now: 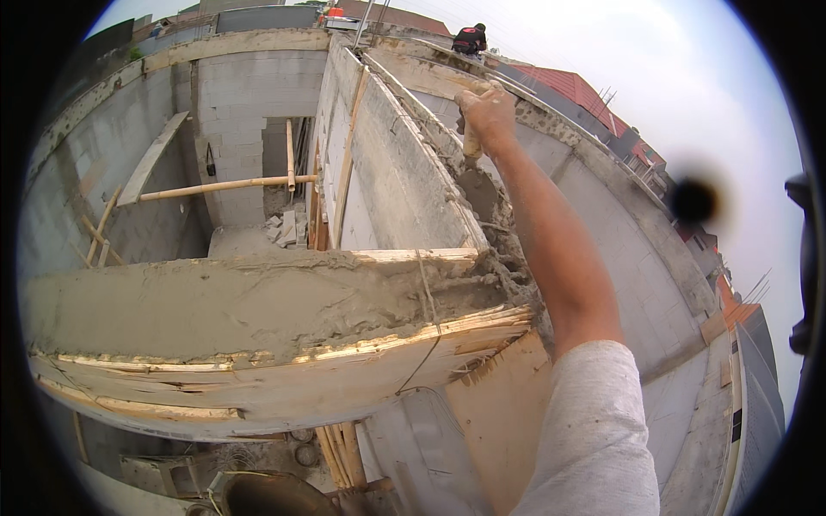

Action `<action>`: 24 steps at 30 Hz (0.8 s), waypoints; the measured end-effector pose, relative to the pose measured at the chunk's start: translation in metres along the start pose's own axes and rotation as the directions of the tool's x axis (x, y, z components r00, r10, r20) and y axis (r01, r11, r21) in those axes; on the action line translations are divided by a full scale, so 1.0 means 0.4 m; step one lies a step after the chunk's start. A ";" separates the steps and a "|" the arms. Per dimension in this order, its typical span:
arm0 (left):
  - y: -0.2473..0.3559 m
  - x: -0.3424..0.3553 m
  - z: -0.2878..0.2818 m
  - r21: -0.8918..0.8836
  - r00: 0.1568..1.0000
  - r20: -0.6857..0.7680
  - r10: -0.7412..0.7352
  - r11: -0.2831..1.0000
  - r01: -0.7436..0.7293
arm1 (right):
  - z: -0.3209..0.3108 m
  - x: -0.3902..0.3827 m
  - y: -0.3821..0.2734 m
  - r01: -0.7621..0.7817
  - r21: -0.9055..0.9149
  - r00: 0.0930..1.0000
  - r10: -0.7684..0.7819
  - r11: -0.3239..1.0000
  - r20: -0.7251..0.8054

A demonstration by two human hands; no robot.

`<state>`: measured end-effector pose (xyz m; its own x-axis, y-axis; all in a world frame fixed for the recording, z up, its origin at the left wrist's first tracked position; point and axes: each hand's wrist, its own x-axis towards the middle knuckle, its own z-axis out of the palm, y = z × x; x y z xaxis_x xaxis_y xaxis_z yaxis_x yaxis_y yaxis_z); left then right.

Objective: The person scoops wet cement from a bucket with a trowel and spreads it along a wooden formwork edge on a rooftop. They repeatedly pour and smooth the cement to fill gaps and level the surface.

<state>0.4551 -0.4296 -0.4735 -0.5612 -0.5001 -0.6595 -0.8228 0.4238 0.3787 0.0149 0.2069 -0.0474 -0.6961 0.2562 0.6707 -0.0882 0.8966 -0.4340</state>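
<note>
My right hand (489, 118) is wrapped round the handle of a trowel (476, 191), held upright with its grey blade down in the narrow plywood formwork (400, 142) that runs away from me. Lumpy wet mortar (508, 267) lies around and below the blade. The nearer crosswise form holds a band of grey mortar (189, 305), fairly smooth at the left and rougher toward the corner, between splintered board edges with wire ties (430, 310) across them. My left hand is out of view.
Below lie block-walled rooms (232, 90) with bamboo poles (219, 187), a leaning plank (153, 156) and rubble (284, 228). A dark round container (275, 499) is at the bottom edge. A person in dark clothes (467, 41) is on the far wall top. Roofs (576, 95) stand beyond.
</note>
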 end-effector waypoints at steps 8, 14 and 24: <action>-0.024 0.013 0.005 -0.091 1.000 -0.002 -0.031 0.995 0.031 | -0.031 -0.008 0.009 -0.161 -0.008 0.987 0.161 0.987 -0.018; -0.142 0.094 0.025 -0.054 0.998 0.066 0.023 0.998 -0.019 | -0.034 -0.040 0.033 -0.367 -0.068 0.895 0.372 0.928 0.245; -0.225 0.227 0.053 -0.168 0.999 0.003 0.042 0.985 -0.041 | -0.051 -0.040 0.079 -0.158 -0.072 0.987 0.161 0.985 0.026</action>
<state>0.4800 -0.4971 -0.5814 -0.5948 -0.4796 -0.6451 -0.8027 0.3111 0.5088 0.0379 0.2383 -0.0597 -0.7195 0.3873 0.5764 0.0744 0.8683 -0.4905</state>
